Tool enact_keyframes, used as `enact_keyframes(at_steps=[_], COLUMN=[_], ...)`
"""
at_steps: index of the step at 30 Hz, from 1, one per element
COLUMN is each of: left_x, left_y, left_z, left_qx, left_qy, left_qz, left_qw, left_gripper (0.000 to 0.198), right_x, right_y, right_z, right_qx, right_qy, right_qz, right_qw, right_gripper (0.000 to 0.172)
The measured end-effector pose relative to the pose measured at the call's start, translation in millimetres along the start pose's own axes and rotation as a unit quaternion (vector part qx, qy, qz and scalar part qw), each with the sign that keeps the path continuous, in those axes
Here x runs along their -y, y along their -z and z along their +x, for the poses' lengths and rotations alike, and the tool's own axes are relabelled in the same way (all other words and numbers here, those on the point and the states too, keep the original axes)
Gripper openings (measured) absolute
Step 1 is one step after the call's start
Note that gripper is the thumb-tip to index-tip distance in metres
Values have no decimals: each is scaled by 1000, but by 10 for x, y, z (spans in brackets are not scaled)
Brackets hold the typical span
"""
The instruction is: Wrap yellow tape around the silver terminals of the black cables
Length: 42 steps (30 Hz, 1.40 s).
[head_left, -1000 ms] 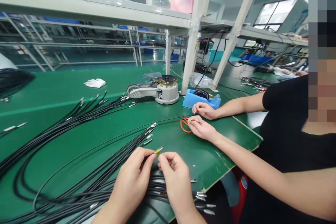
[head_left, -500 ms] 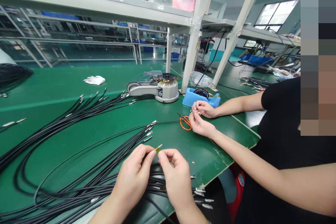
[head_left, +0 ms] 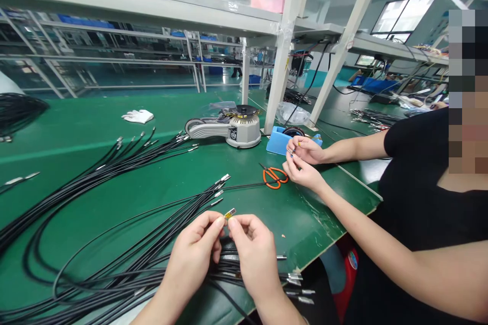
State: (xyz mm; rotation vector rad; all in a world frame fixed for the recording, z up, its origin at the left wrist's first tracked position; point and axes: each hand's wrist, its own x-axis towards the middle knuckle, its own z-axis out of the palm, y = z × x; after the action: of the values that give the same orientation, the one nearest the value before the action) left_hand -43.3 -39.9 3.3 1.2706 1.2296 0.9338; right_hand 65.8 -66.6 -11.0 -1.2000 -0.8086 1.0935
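By the green table's (head_left: 316, 213) front edge, our left hand (head_left: 192, 246) is holding a flat silver metal connector (head_left: 232, 211), now turned broadside, our right hand (head_left: 256, 249) pinching its yellow tape (head_left: 227, 216), apparently wrapping.

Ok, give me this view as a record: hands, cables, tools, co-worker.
Left hand: pinching small silver metal connector with yellow strip
Right hand: at that strip, grip unclear
Cables: thin, black, silver-ended, beneath and left of the hands
Tools: orange-handled scissors, grey round tape dispenser, blue plastic tape dispenser
Co-worker's hands: together by the blue dispenser
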Motion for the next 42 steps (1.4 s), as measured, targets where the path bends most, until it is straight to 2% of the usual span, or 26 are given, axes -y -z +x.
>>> enact_keyframes(at_steps=[5, 11, 13, 16, 17, 19, 22, 25, 32, 38, 42], left_x=[-31, -90, -99, -112, -121, -151, -211, -254, -256, -193, -215], left_y=[45, 214, 276, 319, 314, 275, 181, 106, 50, -19, -24], left_z=[42, 64, 49, 24, 15, -3, -39, -75, -57, -27, -2], left_qx=[80, 251, 295, 336, 339, 311, 212, 168, 200, 235, 232], left_qy=[38, 113, 131, 144, 137, 95, -6, -82, -97, -139, -117], left_qz=[-115, -188, -193, -171, -150, -83, 68, 193, 247, 249, 275], left_qw=[989, 943, 927, 915, 919, 942, 975, 963, 943, 929, 925], left_gripper=[29, 24, 23, 22, 23, 26, 30, 30, 27, 30, 31], right_x=[-21, 29, 115, 247, 276, 303, 286, 256, 252, 292, 278], right_y=[8, 193, 282, 396, 428, 482, 545, 575, 553, 680, 710], right_z=[7, 50, 70, 89, 93, 105, 140, 177, 177, 200, 205], right_qx=[21, 61, 121, 228, 241, 231, 185, 172, 164, 254, 226], right_qy=[22, 136, 192, 269, 278, 254, 120, 14, -13, -27, 3], right_qz=[-5, -113, -140, -179, -188, -185, -131, -103, -118, -130, -193], right_qw=[1000, 982, 964, 918, 911, 921, 966, 980, 979, 958, 955], right_gripper=[21, 10, 10, 14, 16, 18, 19, 19, 18, 17, 16])
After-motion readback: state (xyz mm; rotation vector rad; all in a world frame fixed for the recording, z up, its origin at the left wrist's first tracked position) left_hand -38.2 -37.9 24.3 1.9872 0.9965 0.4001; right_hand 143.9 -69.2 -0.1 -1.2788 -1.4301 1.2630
